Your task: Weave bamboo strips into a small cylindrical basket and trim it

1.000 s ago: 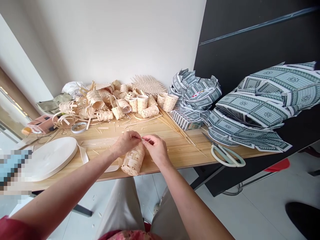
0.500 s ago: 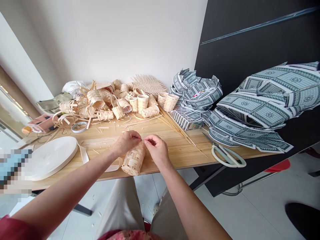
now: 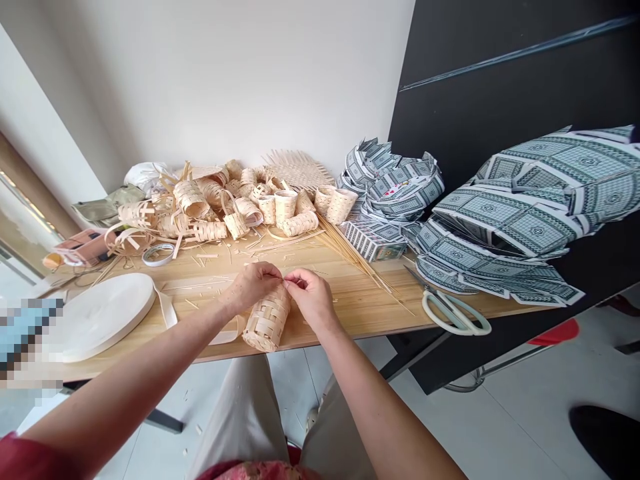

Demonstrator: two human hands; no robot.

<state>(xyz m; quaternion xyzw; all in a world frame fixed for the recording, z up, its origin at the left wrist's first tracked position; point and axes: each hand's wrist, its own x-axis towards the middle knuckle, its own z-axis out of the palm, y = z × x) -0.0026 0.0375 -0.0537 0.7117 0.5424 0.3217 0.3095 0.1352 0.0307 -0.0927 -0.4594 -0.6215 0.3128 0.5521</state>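
Over the table (image 3: 365, 300), left hand (image 3: 253, 287) and right hand (image 3: 310, 298) pinch bamboo basket (image 3: 267, 319)

The right hand (image 3: 311, 300) is shifted left compared with half a second ago and is brought back toward the left hand (image 3: 253, 287). Its fingertips (image 3: 289, 281) are closed up against the left hand at the far end of the woven bamboo basket (image 3: 267, 319), where a small gap was seen before. The pose is nearly matched to the first frame. Elsewhere, only a slight drift of the head view is seen across the wooden table (image 3: 360, 300).
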